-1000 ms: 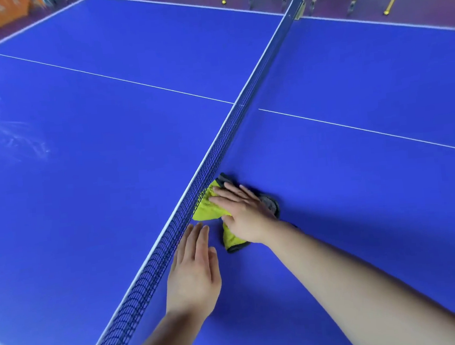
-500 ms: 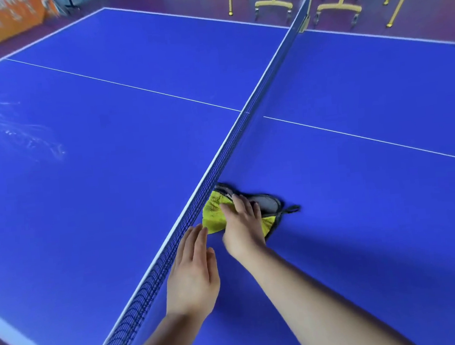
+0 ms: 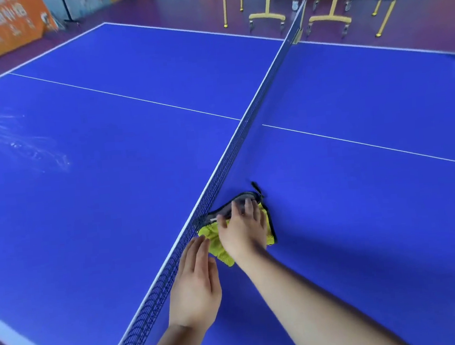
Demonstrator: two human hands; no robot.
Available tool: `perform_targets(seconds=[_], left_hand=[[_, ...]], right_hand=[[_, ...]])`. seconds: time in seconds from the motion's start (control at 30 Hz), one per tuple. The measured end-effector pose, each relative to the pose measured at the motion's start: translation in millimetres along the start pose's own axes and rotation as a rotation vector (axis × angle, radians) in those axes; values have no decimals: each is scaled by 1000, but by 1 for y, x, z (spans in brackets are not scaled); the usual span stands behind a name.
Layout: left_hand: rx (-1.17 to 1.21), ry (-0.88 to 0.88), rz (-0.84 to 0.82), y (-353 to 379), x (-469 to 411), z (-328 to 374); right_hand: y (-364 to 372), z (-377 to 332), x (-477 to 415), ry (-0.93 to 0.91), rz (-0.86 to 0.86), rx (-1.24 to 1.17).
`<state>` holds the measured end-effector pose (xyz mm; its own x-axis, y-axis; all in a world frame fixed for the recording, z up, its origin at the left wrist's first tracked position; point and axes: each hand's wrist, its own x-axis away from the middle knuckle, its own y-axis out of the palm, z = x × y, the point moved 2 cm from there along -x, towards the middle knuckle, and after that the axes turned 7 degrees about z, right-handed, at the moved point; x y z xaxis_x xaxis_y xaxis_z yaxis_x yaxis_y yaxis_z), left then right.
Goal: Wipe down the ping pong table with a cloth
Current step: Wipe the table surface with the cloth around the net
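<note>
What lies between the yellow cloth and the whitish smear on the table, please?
The net stands between them, then bare blue table; head view shows it.

I see a smooth blue table top [image 3: 362, 215] with a faint sheen. The cloth [image 3: 214, 235] looks like nubby yellow fabric. The net [image 3: 245, 132] is dark mesh.

Middle of the cloth [image 3: 215, 238] under the right hand [image 3: 244, 232]; both ends of the table [image 3: 113, 196] off-frame.

Ahead of you, yellow wheeled frames [image 3: 266, 17] stand on the purple floor [image 3: 178, 6]; an orange banner [image 3: 1, 27] with white lettering stands at your far left.
</note>
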<state>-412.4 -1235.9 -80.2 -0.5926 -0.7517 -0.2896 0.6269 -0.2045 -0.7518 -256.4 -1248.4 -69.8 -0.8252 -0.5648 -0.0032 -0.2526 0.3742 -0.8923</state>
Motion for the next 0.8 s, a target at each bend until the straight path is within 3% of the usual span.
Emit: perform_targets(seconds=[0.07, 0.2, 0.47, 0.8], left_hand=[[32, -28, 0, 1, -2, -1], [115, -152, 19, -3, -9, -4], [98, -136, -15, 0, -15, -9], [-12, -79, -71, 46, 8, 46]], right_hand=[[11, -11, -1, 93, -68, 41], [34, -23, -6, 117, 16, 98], [39, 4, 5, -129, 217, 107], [3, 100, 23, -425, 202, -38]])
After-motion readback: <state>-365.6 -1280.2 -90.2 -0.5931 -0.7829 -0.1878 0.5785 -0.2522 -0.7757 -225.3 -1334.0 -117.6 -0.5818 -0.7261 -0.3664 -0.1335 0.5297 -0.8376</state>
